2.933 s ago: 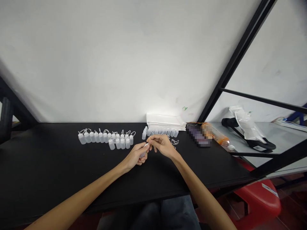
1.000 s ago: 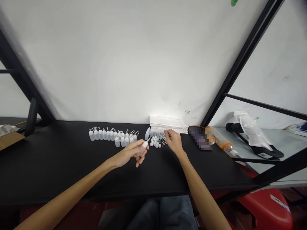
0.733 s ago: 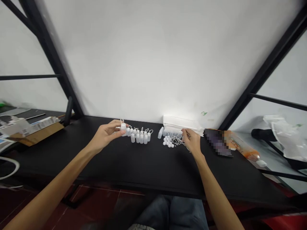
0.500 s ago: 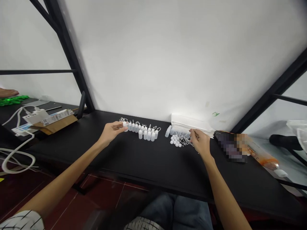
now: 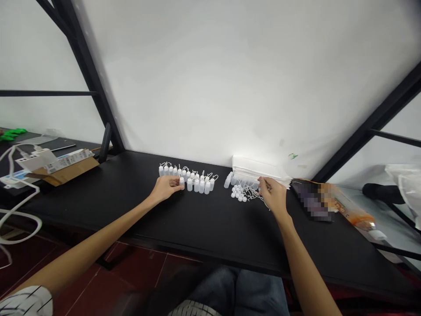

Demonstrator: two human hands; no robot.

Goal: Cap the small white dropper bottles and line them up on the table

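Left of a stack of white sheets, the left hand pinches a small translucent squeeze bottle between thumb and fingers, beside rows of capped bottles. Before the stack, the right hand bunches its fingers narrowly by white cords; whether it grips one cannot be told. Loose caps lie near more bottles just in front of the stack, contents indiscernible.

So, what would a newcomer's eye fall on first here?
Probably the little white bottles clustered on the black table, with the left hand holding another bottle at the front row's left end. Next, the small white caps between that cluster and the right hand. The orange-banded drink bottle lies farther right.
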